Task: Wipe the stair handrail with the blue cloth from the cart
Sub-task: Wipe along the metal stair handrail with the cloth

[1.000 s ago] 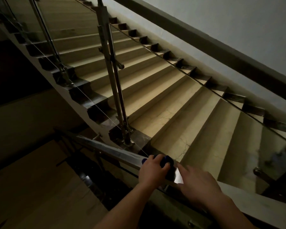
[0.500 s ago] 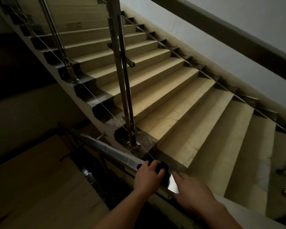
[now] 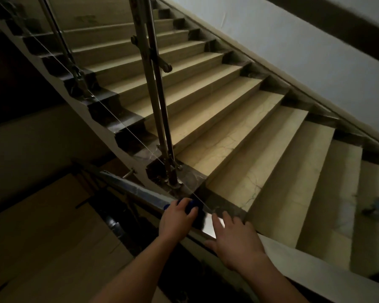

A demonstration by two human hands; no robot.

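Note:
A shiny metal handrail (image 3: 127, 187) runs from the lower right up to the left across the bottom half of the head view. My left hand (image 3: 176, 219) is shut on the blue cloth (image 3: 189, 206) and presses it onto the top of the rail; only a small blue part shows between the fingers. My right hand (image 3: 234, 237) lies flat on the rail just to the right of the left hand, fingers spread, holding nothing. The cart is not in view.
Beige stone stairs (image 3: 239, 136) rise ahead. A steel baluster post (image 3: 155, 88) stands just beyond my hands, with thin cables along the stair edge. A dark stairwell drops to the left, with a lower landing (image 3: 42, 226). A white wall (image 3: 293, 51) is on the right.
My view has shifted so the stairs and post sit further right. My left hand with the cloth has slid slightly down-left along the rail, and my right hand has followed it.

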